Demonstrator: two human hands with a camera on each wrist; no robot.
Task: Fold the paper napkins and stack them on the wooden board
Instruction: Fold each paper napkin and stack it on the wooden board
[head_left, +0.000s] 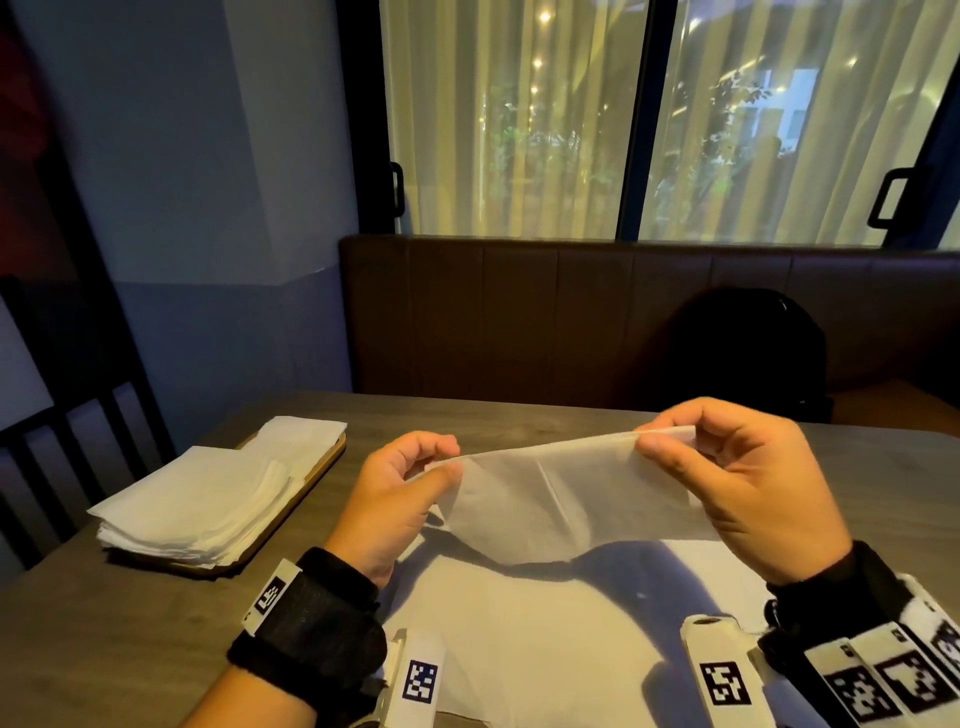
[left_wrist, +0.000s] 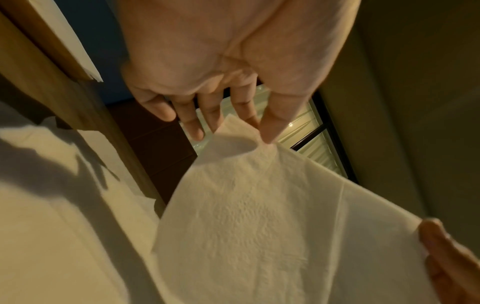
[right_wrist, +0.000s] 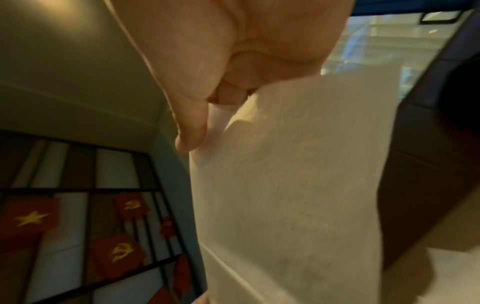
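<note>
- wrist bands (head_left: 311, 629) with printed square markers sit nearest the lens at the bottom of the head view, one on each forearm.
- desk (head_left: 130, 639), grey-brown wood grain, carries everything; a dark padded bench back (head_left: 519, 312) and curtained windows (head_left: 519, 119) stand behind it.
- flat napkins (head_left: 545, 634) lie spread on the desk right under the hands, crossed by the hands' shadows.
- held napkin (head_left: 566, 499) hangs in the air above the flat napkins, stretched between both hands along its top edge, a crease line running down its middle; its lower part droops toward the desk.
- napkin stack (head_left: 197, 504) lies on the wooden board (head_left: 324, 465) at the left of the desk, well apart from the hands; the sheets cover most of the board and overhang its near end, and a second pile sits on its far end.
- black bag (head_left: 753, 353) rests on the bench seat beyond the desk, right of centre.
- right hand (head_left: 753, 483) pinches the napkin's upper right corner between thumb and curled fingers; the right wrist view shows the thumb (right_wrist: 192, 127) pressed on the paper.
- left hand (head_left: 400, 499) pinches the upper left corner with thumb and fingertips; the left wrist view shows the fingers (left_wrist: 194, 123) reaching down to the sheet's edge.
</note>
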